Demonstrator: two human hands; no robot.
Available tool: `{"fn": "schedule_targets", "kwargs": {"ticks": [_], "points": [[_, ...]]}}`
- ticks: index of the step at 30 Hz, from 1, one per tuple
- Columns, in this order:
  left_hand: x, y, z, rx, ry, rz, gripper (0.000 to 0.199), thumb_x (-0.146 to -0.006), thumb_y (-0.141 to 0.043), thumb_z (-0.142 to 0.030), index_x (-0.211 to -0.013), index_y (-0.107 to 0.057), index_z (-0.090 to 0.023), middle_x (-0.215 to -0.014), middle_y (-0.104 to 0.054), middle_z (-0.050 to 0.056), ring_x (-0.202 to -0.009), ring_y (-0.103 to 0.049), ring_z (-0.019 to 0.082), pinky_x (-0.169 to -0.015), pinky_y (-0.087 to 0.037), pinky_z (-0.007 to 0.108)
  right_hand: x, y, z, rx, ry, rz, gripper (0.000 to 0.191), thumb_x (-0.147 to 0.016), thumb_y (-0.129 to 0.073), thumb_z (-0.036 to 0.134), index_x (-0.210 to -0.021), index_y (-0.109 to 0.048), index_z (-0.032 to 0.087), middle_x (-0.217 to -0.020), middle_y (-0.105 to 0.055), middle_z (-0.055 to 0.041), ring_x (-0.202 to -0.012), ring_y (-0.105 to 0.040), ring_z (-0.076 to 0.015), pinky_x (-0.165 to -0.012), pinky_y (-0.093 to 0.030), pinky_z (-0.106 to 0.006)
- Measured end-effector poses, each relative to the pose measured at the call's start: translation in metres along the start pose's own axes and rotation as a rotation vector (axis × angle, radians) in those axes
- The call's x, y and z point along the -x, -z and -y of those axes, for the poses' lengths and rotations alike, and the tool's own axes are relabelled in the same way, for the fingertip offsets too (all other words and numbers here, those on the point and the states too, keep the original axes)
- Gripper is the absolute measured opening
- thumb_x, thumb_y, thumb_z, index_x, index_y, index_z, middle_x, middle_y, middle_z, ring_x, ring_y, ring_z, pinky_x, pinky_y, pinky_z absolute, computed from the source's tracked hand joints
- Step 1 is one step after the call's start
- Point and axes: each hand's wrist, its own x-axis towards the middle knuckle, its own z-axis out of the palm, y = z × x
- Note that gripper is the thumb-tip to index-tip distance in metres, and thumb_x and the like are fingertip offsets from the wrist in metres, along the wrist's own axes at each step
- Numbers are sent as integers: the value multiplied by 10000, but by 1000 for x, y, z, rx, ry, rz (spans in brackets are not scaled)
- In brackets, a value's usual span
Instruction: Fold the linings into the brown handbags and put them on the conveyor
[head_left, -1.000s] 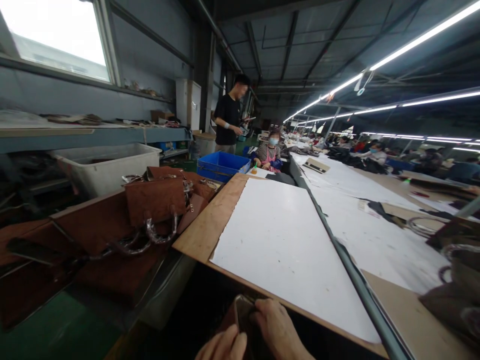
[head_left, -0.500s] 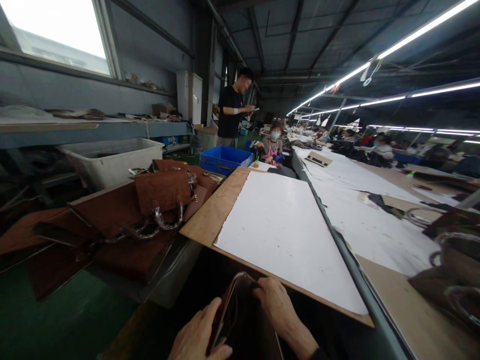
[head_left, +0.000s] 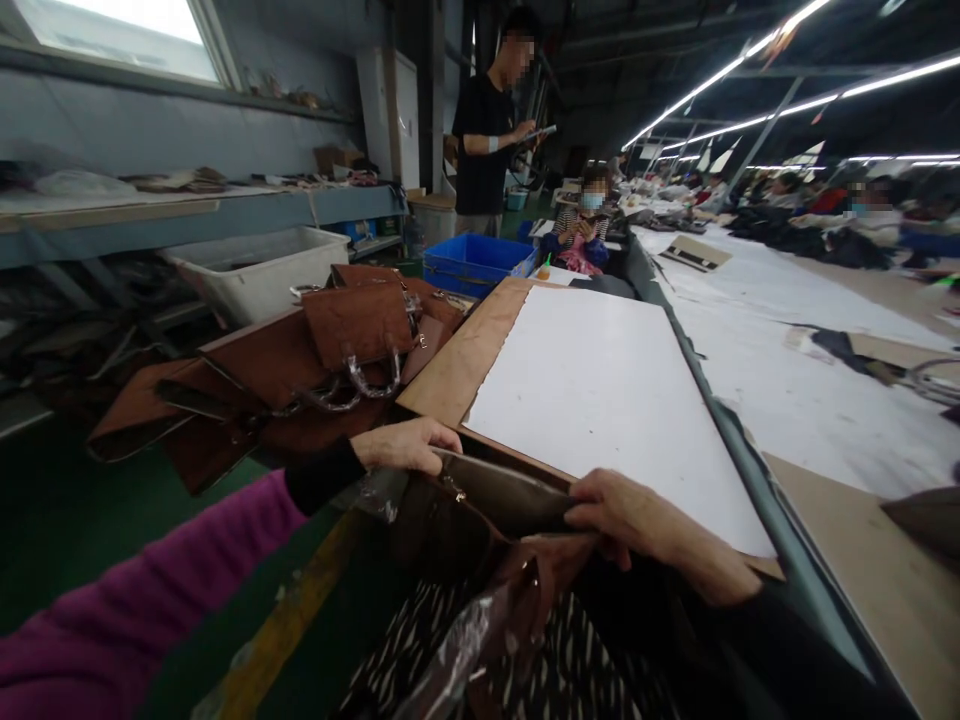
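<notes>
A brown handbag [head_left: 442, 520] lies across my lap at the near edge of the board, its mouth toward the board. My left hand [head_left: 409, 443] is closed on the left end of its rim. On the right end, my right hand [head_left: 619, 512] grips the rim, with some fingers hidden behind the material. A small metal fitting shows on the bag near my left hand. Clear plastic wrapping [head_left: 469, 640] covers a handle that hangs down toward me over a black-and-white patterned cloth [head_left: 405, 640].
White paper [head_left: 600, 380] covers most of the brown board [head_left: 457, 350]. Brown handbags [head_left: 352, 330] are piled to the left, before a whitish bin [head_left: 262, 260]. A blue crate [head_left: 472, 262] stands beyond the board. One person [head_left: 484, 130] stands behind it; another [head_left: 585, 230] sits nearby.
The bag has turned and tipped, so its rim now runs left to right between my hands. My hands have moved up and farther apart. The view has tilted down.
</notes>
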Motion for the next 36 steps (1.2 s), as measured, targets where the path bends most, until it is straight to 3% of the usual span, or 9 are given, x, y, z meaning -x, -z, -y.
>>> {"fn": "schedule_targets", "kwargs": {"ticks": [2, 5, 7, 12, 16, 19, 23, 28, 36], "points": [[-6, -8, 13, 38, 47, 62, 332, -559, -481, -159, -864, -607, -127, -677, -535, -37, -618, -460, 105, -542, -342, 175, -1, -24, -15, -86, 0, 41, 168, -735, -439, 229, -577, -478, 183, -411, -491, 41, -351, -489, -92, -369, -298, -178], [-14, -22, 30, 84, 70, 26, 339, -555, -475, -156, -869, -599, -134, -708, -535, -31, -660, -477, 116, -575, -374, 180, -1, -49, -31, -136, -3, 14, 188, -756, -441, 260, -587, -468, 181, -457, -518, 38, -365, -501, -85, -377, -307, -170], [-18, -24, 35, 109, 66, 23, 348, -568, -469, -157, -894, -589, -137, -739, -540, -26, -692, -491, 124, -600, -389, 185, 1, -54, -34, -153, -7, 10, 207, -766, -444, 286, -587, -457, 182, -468, -518, 37, -375, -509, -86, -380, -307, -170], [-25, -11, 27, 120, 46, 164, 390, -604, -468, -138, -985, -553, -138, -811, -556, -12, -742, -520, 139, -629, -402, 198, 2, -47, -29, -191, -30, 41, 211, -763, -434, 286, -577, -436, 186, -453, -479, 46, -364, -495, -81, -369, -295, -163], [-31, -17, 8, -290, -62, 14, 367, -635, -518, -124, -1000, -557, -138, -913, -580, 18, -865, -523, 183, -752, -394, 246, 1, -45, -26, -171, -28, 30, 221, -762, -426, 286, -568, -453, 184, -439, -481, 42, -353, -480, -79, -372, -292, -172], [-36, -40, -5, -545, -207, -103, 369, -695, -549, -140, -1063, -523, -147, -1062, -551, 50, -995, -489, 211, -868, -358, 293, 1, -44, -26, -161, -51, 39, 217, -763, -423, 287, -582, -481, 182, -435, -489, 39, -348, -484, -83, -377, -289, -181], [-38, -73, -8, -710, -337, -175, 286, -759, -491, -86, -1034, -501, -166, -1124, -501, 49, -1030, -471, 188, -887, -353, 281, 3, -44, -28, -154, -68, 24, 222, -765, -421, 286, -577, -479, 182, -432, -497, 39, -341, -491, -83, -378, -286, -183], [-38, -83, -1, -774, -340, -218, 104, -800, -494, -124, -898, -491, -158, -1101, -486, 34, -970, -486, 167, -831, -377, 250, 2, -46, -30, -157, -59, 4, 233, -762, -424, 286, -557, -465, 184, -404, -486, 40, -338, -494, -89, -386, -300, -182], [-44, -89, 7, -745, -330, -267, 26, -814, -508, -150, -800, -487, -153, -1054, -514, 22, -886, -509, 151, -777, -374, 250, 0, -46, -28, -147, -87, -5, 219, -761, -429, 285, -583, -505, 182, -420, -509, 33, -345, -502, -96, -402, -329, -186]]}}
